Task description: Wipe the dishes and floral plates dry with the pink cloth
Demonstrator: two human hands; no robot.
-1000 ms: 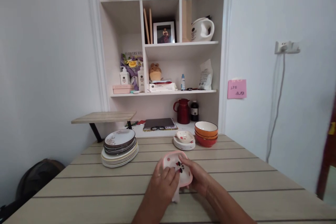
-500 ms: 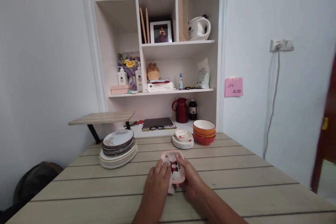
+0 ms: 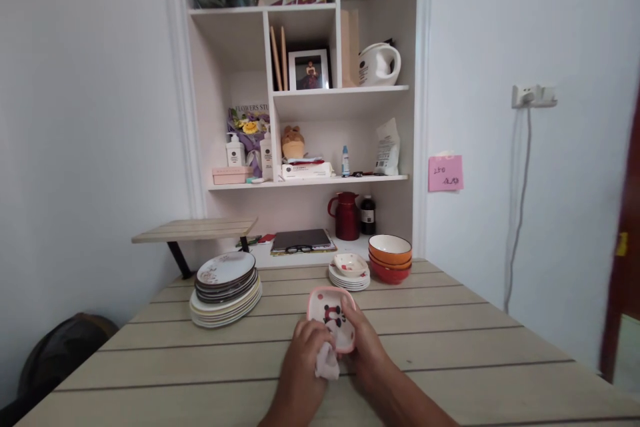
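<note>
A small square dish (image 3: pixel 320 300) with a pink rim and a red and black cartoon figure inside is held tilted above the table. My right hand (image 3: pixel 369 345) grips its right side, thumb over the rim. My left hand (image 3: pixel 302 361) is closed on a pale cloth (image 3: pixel 327 361), pressed at the dish's near left part. The cloth hangs below the left fingers and covers part of the dish's lower edge.
On the wooden table (image 3: pixel 450 340) stand a tall stack of plates (image 3: pixel 226 290) at left, small plates (image 3: pixel 350 283) topped by a little dish (image 3: pixel 351 265), and stacked orange and red bowls (image 3: pixel 390 257). A raised board (image 3: pixel 195 229) overhangs the back left.
My left hand has drawn down and its fingers have curled, so more of the cloth and the dish's inside shows. The right hand keeps its grip. The view has tipped up slightly.
</note>
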